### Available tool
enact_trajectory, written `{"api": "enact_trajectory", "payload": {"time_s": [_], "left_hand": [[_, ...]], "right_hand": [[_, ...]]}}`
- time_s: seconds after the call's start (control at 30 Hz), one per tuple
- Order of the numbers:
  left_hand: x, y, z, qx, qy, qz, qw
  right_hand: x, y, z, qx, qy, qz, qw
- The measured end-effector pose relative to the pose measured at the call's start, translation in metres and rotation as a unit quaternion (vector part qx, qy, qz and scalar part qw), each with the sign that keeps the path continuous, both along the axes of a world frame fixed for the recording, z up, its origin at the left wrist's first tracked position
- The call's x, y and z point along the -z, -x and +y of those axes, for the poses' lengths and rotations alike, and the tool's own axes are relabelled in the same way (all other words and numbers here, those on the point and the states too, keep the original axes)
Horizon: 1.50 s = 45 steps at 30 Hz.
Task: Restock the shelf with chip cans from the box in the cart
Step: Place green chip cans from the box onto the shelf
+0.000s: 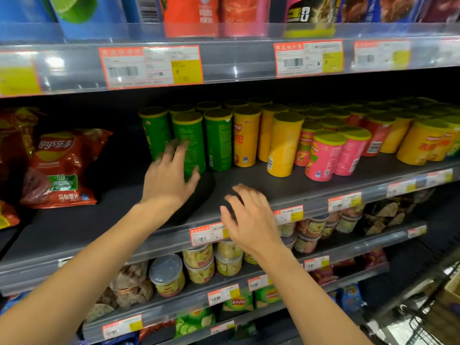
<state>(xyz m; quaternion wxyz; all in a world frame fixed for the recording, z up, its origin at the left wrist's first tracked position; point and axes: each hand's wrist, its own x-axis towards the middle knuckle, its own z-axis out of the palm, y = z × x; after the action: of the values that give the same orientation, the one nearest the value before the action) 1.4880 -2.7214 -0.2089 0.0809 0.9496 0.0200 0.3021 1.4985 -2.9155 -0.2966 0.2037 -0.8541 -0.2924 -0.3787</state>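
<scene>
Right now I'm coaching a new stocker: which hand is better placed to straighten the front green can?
Left. The left hand already touches the front green can; the right hand hovers at the shelf edge, holding nothing.

Green chip cans point(189, 143), yellow cans point(283, 143) and pink cans point(323, 155) are stood upright in rows on the dark shelf point(249, 180), lids on, green at the left.
</scene>
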Motion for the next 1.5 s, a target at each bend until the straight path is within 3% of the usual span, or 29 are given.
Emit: {"api": "enact_trajectory", "payload": {"time_s": [0.1,0.2,0.43,0.77,1.1,1.5], "left_hand": [[0.007,0.020,-0.026,0.034,-0.074,-0.033,0.996],[0.015,0.016,-0.075,0.112,-0.114,-0.012,0.987],[0.033,-0.025,-0.245,0.285,-0.113,-0.021,0.952],[0.054,-0.034,-0.482,0.438,-0.139,0.042,0.887],[0.116,-0.012,-0.643,0.565,-0.206,0.108,0.792],[0.204,-0.027,-0.808,0.614,-0.284,0.209,0.706]], "right_hand": [[-0.005,-0.002,-0.046,0.040,-0.024,0.032,0.998],[-0.007,-0.004,-0.101,0.088,-0.024,0.059,0.994],[-0.001,0.000,-0.238,0.176,-0.002,0.087,0.981],[0.023,0.056,-0.434,0.360,-0.030,0.110,0.926],[0.095,0.132,-0.544,0.500,-0.091,0.247,0.825],[0.162,0.154,-0.682,0.585,-0.135,0.362,0.713]]}}
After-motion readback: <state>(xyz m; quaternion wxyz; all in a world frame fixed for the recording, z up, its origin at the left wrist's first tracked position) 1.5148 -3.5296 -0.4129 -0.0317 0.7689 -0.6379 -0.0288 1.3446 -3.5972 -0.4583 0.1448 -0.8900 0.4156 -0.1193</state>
